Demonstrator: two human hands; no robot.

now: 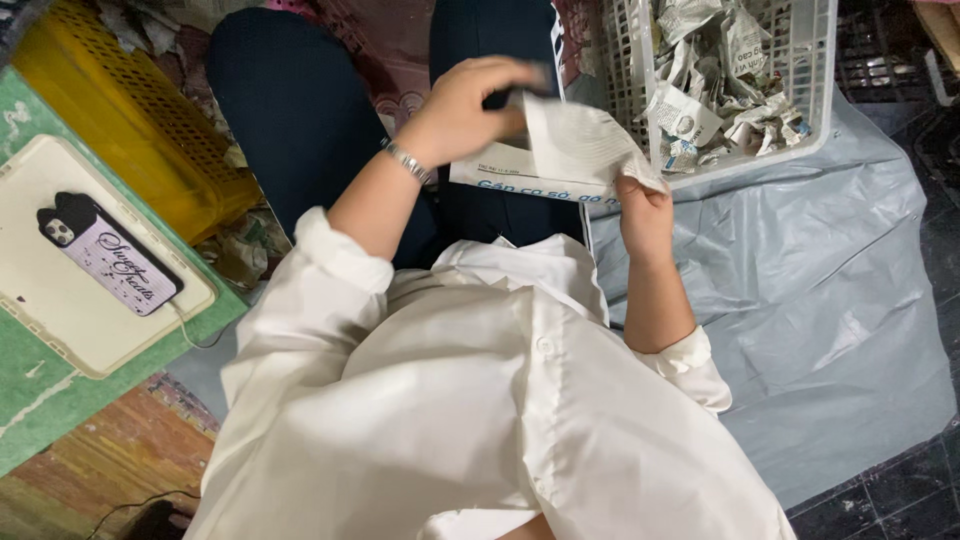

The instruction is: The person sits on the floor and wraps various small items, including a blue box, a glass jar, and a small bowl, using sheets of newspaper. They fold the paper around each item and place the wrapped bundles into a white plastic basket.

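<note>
- Head view: the left hand (470, 105) is curled over the top edge of a sheet of newspaper (565, 150), its fingers bent down onto the paper and pinching it; a metal bracelet (407, 161) sits on that wrist.
- The right hand (645, 205) grips the same sheet from below at its right corner, fingers closed around the crumpled edge.
- The newspaper hangs between the two hands, partly folded, above the person's dark trousers (290, 120) and just in front of the white shirt (480, 400) with rolled sleeves.
- Just beyond the right hand stands a white plastic basket (820, 100) with latticed walls, filled with crumpled paper pieces (715, 70); the sheet's far edge lies close to the basket's near wall, though whether it touches cannot be told.
- Under and to the right of the right hand a grey plastic sheet (830, 290) covers the floor.
- Well to the left of the left hand a yellow plastic basket (120, 110) lies on its side.
- Nearer than that, a phone (108, 255) in a dark and pink case rests on a cream board (60, 330), which lies on a green mat (30, 400).
</note>
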